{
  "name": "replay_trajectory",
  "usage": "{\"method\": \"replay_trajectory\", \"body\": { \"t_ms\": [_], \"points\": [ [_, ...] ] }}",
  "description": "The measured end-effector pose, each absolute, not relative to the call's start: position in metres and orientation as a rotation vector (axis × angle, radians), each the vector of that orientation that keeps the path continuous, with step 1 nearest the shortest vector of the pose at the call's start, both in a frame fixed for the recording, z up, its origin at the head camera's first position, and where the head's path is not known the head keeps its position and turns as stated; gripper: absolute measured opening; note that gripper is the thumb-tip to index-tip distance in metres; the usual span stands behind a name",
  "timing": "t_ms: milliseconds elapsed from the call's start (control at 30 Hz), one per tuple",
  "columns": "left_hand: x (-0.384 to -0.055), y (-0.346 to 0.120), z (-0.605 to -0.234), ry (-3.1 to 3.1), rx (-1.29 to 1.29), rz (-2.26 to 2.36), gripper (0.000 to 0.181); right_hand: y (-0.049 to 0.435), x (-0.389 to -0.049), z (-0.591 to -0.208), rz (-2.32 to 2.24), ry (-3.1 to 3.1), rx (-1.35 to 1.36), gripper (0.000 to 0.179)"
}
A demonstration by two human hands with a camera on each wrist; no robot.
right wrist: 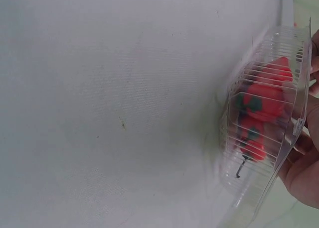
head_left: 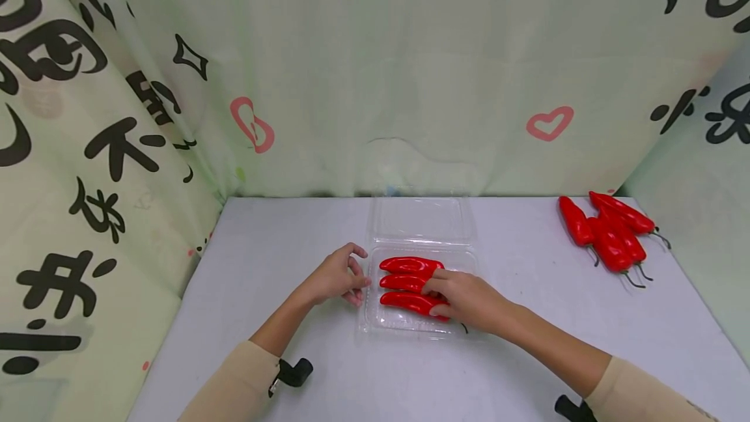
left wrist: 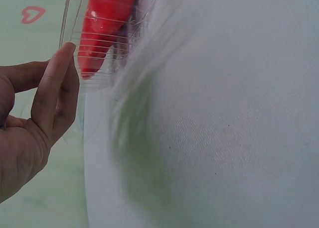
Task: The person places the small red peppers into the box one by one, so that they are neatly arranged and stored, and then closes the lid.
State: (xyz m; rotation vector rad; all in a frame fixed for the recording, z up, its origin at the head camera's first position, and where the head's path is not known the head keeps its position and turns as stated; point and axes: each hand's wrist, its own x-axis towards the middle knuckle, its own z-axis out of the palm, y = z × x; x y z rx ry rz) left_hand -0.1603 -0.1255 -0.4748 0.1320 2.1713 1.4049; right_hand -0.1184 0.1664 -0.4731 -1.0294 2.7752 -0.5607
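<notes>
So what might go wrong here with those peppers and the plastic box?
The open, clear plastic box looks light and might slide if the right hand pushes sideways, since the left hand, near its left rim, may not be gripping it.
The three shiny red peppers inside sit close together, so moving one could nudge its neighbour out of line.
The four loose red peppers lie near the right edge of the white table, where a bumped one could drop.
</notes>
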Motion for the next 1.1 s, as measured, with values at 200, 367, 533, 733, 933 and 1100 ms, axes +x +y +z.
{"method": "replay_trajectory", "body": {
  "t_ms": [200, 367, 533, 733, 933, 1100],
  "points": [
    [-0.16, -0.126, -0.475, 2.17, 0.136, 1.409, 0.055, 0.166, -0.118, -0.473, -0.559, 2.782, -1.034, 0.031],
    [-0.16, -0.125, -0.474, 2.174, 0.135, 1.403, 0.055, 0.167, -0.117, -0.473, -0.543, 2.785, -1.033, 0.035],
    [-0.16, -0.126, -0.475, 2.174, 0.136, 1.399, 0.055, 0.167, -0.117, -0.473, -0.549, 2.791, -1.026, 0.037],
    [-0.16, -0.126, -0.473, 2.175, 0.14, 1.398, 0.055, 0.17, -0.116, -0.471, -0.565, 2.797, -1.035, 0.037],
    [-0.16, -0.126, -0.473, 2.175, 0.136, 1.395, 0.054, 0.177, -0.116, -0.463, -0.622, 2.778, -0.99, 0.039],
    [-0.16, -0.125, -0.474, 2.175, 0.136, 1.393, 0.055, 0.187, -0.119, -0.457, -0.648, 2.756, -0.948, 0.041]
  ]
}}
